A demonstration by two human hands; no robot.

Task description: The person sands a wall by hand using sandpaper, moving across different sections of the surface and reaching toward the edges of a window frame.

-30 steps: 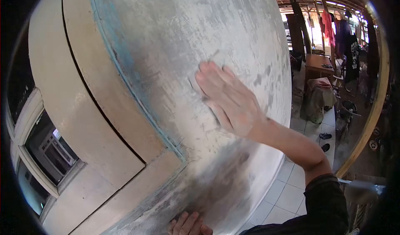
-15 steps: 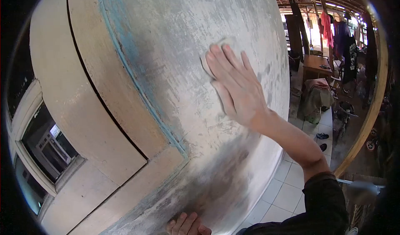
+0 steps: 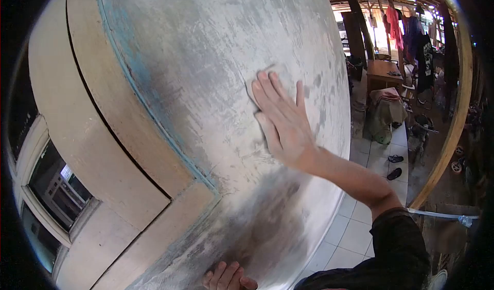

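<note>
My right hand (image 3: 284,128) lies on the grey, patchy wall (image 3: 206,48), palm towards it and fingers spread, the thumb lowest on its left side. A faint pale edge shows around the fingertips; whether a thin sheet is under the palm cannot be made out. At the bottom edge of the view my left hand (image 3: 226,277) is only partly visible, its fingers side by side and the thumb apart, over a dark smudged part of the wall. Nothing shows in it.
A beige frame (image 3: 121,130) with a blue-painted edge borders the wall at left, beyond it a window (image 3: 62,184). At right are a tiled floor (image 3: 350,238), sandals (image 3: 394,174), a wooden table (image 3: 383,70), hanging clothes (image 3: 424,58) and a curved wooden post (image 3: 453,146).
My right hand has slid a little down the wall, still spread. The wall and frame have shifted left in the view. My left hand stays at the bottom edge.
</note>
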